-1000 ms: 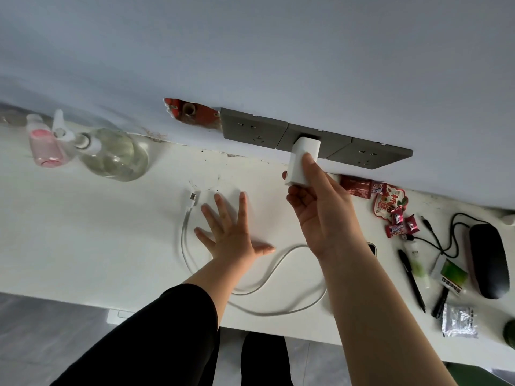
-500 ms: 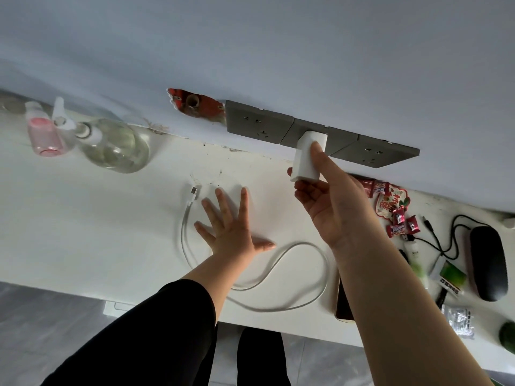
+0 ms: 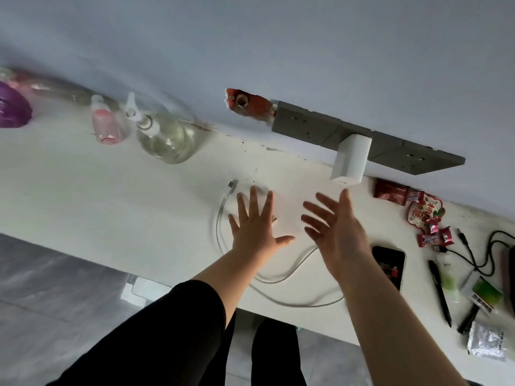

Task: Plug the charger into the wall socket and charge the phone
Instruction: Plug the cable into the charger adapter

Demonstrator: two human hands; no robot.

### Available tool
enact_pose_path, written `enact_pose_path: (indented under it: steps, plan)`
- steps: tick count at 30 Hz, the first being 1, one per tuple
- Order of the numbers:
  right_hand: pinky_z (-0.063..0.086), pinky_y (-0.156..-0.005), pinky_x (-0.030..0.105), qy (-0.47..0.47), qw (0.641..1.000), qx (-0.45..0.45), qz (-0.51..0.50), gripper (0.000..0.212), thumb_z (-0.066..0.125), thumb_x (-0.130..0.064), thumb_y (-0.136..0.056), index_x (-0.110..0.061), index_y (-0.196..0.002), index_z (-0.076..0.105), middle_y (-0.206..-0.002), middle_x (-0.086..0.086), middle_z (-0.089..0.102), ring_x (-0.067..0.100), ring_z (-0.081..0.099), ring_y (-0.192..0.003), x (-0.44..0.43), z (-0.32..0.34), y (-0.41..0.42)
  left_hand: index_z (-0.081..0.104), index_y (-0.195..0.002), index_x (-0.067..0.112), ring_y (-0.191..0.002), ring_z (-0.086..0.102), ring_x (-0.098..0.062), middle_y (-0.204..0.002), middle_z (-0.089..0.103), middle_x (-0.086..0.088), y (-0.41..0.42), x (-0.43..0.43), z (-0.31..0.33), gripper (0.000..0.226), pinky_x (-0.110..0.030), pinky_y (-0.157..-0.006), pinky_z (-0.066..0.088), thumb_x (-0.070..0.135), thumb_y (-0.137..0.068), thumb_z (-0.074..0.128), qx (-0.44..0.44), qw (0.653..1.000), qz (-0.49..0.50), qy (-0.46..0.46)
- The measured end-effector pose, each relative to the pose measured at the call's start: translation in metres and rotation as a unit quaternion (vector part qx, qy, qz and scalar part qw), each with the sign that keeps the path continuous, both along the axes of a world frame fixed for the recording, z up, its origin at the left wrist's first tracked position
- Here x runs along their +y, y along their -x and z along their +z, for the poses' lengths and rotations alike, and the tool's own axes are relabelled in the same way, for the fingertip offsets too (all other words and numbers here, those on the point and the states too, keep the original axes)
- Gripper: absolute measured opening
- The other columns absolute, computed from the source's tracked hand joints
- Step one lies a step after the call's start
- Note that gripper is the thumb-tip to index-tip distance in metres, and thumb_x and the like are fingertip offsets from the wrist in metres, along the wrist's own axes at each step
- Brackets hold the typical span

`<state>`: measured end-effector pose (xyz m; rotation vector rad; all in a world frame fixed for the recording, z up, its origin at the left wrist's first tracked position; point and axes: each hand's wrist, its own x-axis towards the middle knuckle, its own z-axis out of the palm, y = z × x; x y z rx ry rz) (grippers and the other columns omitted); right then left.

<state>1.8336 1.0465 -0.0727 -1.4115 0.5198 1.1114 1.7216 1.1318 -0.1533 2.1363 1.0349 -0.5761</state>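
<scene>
So the charger [image 3: 351, 158] sits in the wall socket [image 3: 359, 137], and our right hand [image 3: 335, 229] hovers spread and empty below it. Our left hand [image 3: 255, 224] lies flat over the cable [image 3: 281, 280] beside the phone [image 3: 388, 266]; a careless tug could drag the phone off the bench [image 3: 97, 196].

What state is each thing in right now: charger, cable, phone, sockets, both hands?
Charger: seated in the middle wall socket, no cable attached.
Cable: loose on the desk, both ends unplugged.
Phone: flat, screen up, not connected.
Left hand: open, flat on desk.
Right hand: open, empty, below the charger.
</scene>
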Motion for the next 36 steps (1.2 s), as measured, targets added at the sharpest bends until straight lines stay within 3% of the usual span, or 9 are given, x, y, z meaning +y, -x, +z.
enact_pose_path:
  steps: [6, 8, 12, 15, 21, 23, 28, 32, 36]
  plan:
    - [0.047, -0.060, 0.025, 0.100, 0.986, -0.083, 0.102, 0.015, 0.057, -0.014, -0.094, -0.005, -0.094, 0.069, -0.074, 0.006, 0.069, 0.017, 0.062, -0.061, 0.038, -0.034, 0.057, 0.053, -0.129, 0.016, -0.140, 0.034, -0.028, -0.142, 0.047, -0.009, 0.056, 0.021, 0.006, 0.041, -0.046, -0.107, 0.040, 0.019, -0.089, 0.056, -0.173, 0.972, -0.009, -0.156]
    - [0.050, -0.065, 0.029, 0.121, 0.972, -0.122, 0.161, 0.011, 0.060, -0.009, -0.090, -0.004, -0.093, 0.070, -0.075, 0.006, 0.070, 0.020, 0.064, -0.065, 0.057, -0.044, 0.072, 0.040, -0.140, 0.019, -0.142, 0.029, -0.030, -0.150, 0.037, -0.010, 0.069, 0.031, 0.002, 0.057, -0.048, -0.113, 0.033, 0.026, -0.087, 0.058, -0.125, 0.974, 0.027, -0.188]
    - [0.045, -0.067, 0.028, 0.180, 0.913, -0.203, 0.303, 0.016, 0.062, -0.020, -0.085, -0.011, -0.096, 0.069, -0.089, 0.002, 0.070, 0.019, 0.060, -0.084, 0.096, -0.062, 0.091, -0.012, -0.149, 0.023, -0.146, -0.014, -0.031, -0.160, -0.016, -0.002, 0.084, 0.051, -0.012, 0.108, -0.056, -0.115, 0.002, 0.070, -0.073, 0.049, 0.038, 0.992, 0.053, -0.105]
    - [0.040, -0.074, 0.028, 0.225, 0.862, -0.250, 0.378, 0.035, 0.066, -0.035, -0.084, -0.010, -0.107, 0.062, -0.104, 0.003, 0.065, 0.020, 0.058, -0.093, 0.117, -0.071, 0.098, -0.023, -0.145, 0.024, -0.143, -0.026, -0.030, -0.154, -0.033, 0.003, 0.088, 0.056, -0.015, 0.121, -0.063, -0.113, -0.002, 0.078, -0.055, 0.037, 0.042, 0.996, 0.040, -0.062]
    - [0.043, -0.069, 0.035, 0.283, 0.796, -0.295, 0.446, 0.022, 0.054, -0.016, -0.084, -0.006, -0.103, 0.059, -0.107, 0.011, 0.060, 0.032, 0.060, -0.098, 0.120, -0.073, 0.102, -0.027, -0.144, 0.025, -0.140, -0.033, -0.028, -0.154, -0.035, 0.002, 0.090, 0.062, -0.015, 0.132, -0.063, -0.112, -0.006, 0.080, -0.046, 0.043, 0.030, 0.999, 0.030, -0.018]
    - [0.042, -0.065, 0.033, 0.270, 0.816, -0.295, 0.418, 0.016, 0.054, -0.017, -0.084, -0.008, -0.097, 0.058, -0.099, 0.010, 0.062, 0.031, 0.061, -0.089, 0.111, -0.068, 0.098, -0.029, -0.143, 0.026, -0.139, -0.034, -0.028, -0.154, -0.035, 0.002, 0.090, 0.062, -0.017, 0.136, -0.064, -0.113, -0.005, 0.084, -0.044, 0.044, 0.035, 0.999, 0.028, -0.018]
    - [0.044, -0.044, 0.024, 0.160, 0.955, -0.183, 0.168, 0.005, 0.048, -0.011, -0.091, -0.015, -0.087, 0.049, -0.066, 0.006, 0.066, 0.015, 0.055, -0.043, 0.067, -0.048, 0.084, -0.042, -0.133, 0.033, -0.135, -0.041, -0.025, -0.144, -0.047, 0.007, 0.086, 0.059, -0.021, 0.138, -0.061, -0.110, -0.015, 0.100, -0.035, 0.028, 0.049, 0.998, 0.044, -0.010]
    - [0.028, -0.037, 0.021, 0.111, 0.988, -0.101, 0.029, 0.018, 0.036, -0.006, -0.092, -0.012, -0.087, 0.053, -0.053, 0.007, 0.051, 0.009, 0.034, -0.033, 0.028, -0.033, 0.069, -0.045, -0.130, 0.033, -0.137, -0.039, -0.025, -0.144, -0.046, 0.005, 0.080, 0.055, -0.022, 0.129, -0.062, -0.111, -0.014, 0.101, -0.039, 0.015, 0.059, 0.996, 0.057, -0.025]
    - [0.028, -0.040, 0.019, 0.072, 0.992, -0.106, -0.007, 0.025, 0.045, -0.029, -0.098, -0.016, -0.092, 0.065, -0.051, 0.000, 0.045, 0.008, 0.030, -0.039, -0.002, -0.018, 0.062, -0.030, -0.141, 0.031, -0.142, -0.029, -0.022, -0.151, -0.037, 0.003, 0.070, 0.042, -0.018, 0.130, -0.064, -0.112, -0.005, 0.099, -0.044, 0.022, 0.045, 0.995, 0.063, -0.064]
